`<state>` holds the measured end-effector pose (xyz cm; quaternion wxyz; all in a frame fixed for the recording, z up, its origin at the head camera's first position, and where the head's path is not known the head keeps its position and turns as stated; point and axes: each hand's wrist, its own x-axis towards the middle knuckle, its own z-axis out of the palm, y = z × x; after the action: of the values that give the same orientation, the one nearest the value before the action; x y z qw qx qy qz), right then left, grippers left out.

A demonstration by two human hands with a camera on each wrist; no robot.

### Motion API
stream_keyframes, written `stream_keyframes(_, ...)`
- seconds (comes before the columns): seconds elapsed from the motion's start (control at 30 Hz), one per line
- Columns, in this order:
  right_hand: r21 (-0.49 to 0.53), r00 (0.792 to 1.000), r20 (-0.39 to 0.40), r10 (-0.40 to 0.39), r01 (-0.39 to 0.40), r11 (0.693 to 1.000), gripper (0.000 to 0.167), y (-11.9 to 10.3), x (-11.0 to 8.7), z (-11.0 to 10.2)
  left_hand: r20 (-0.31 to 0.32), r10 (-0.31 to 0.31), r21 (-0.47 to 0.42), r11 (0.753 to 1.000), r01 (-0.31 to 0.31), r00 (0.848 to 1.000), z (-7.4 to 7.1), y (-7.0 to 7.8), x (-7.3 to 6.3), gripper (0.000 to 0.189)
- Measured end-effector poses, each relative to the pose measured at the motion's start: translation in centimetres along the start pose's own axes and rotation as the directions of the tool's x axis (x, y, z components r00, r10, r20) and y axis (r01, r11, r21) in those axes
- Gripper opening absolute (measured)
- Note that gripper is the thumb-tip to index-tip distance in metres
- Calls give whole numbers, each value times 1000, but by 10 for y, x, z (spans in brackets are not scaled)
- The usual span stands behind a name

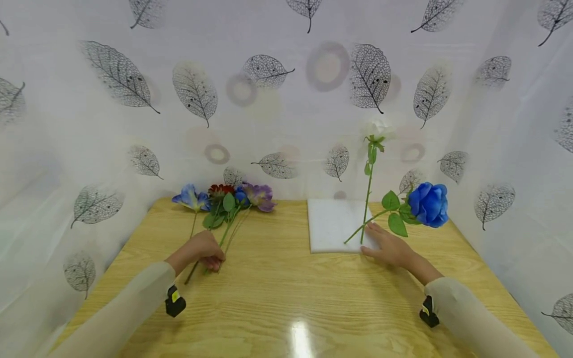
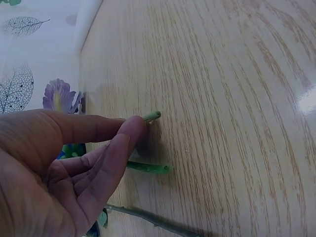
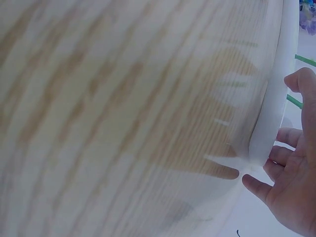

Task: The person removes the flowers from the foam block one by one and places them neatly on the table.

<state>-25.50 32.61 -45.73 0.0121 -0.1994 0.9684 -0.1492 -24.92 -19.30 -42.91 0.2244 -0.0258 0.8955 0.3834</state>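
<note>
My left hand (image 1: 206, 248) pinches a thin green stem (image 2: 154, 116) near its cut end between thumb and fingertips, just above the table. That stem leads toward the purple flower (image 1: 259, 197). A thicker green stem (image 2: 153, 168) lies beside the fingers in the left wrist view. My right hand (image 1: 390, 247) rests at the right edge of a white foam block (image 1: 331, 226), fingers spread and thumb at its front corner. From the block a white rose (image 1: 377, 130) rises upright, while a blue rose (image 1: 428, 205) leans far right, over that hand.
Left of the purple flower lie a light-blue flower (image 1: 191, 198), a red flower (image 1: 221, 190) and a smaller blue flower (image 1: 241, 195), stems toward me. All lie on a wooden table (image 1: 286, 298), with a leaf-patterned curtain (image 1: 277, 109) behind and at both sides.
</note>
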Motion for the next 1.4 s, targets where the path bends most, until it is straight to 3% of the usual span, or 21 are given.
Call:
stream_keyframes(0.23,4,1000,-2,-8,8,1000,78,-1,1,-1,0,-3,29,1000,3,1000,-1,0,0,21)
stream_keyframes(0.77,-4,1000,-7,-9,9,1000,78,2,1,1,62,-18,-4,1000,18,998,-3,2,-2,23)
stream_keyframes(1.1,7,1000,-11,-9,9,1000,77,2,0,1,35,31,47,998,-32,999,-4,6,-6,24)
stream_keyframes(1.4,-1,1000,-11,-10,10,1000,78,4,1,2,22,70,20,997,-71,997,-8,7,-4,19)
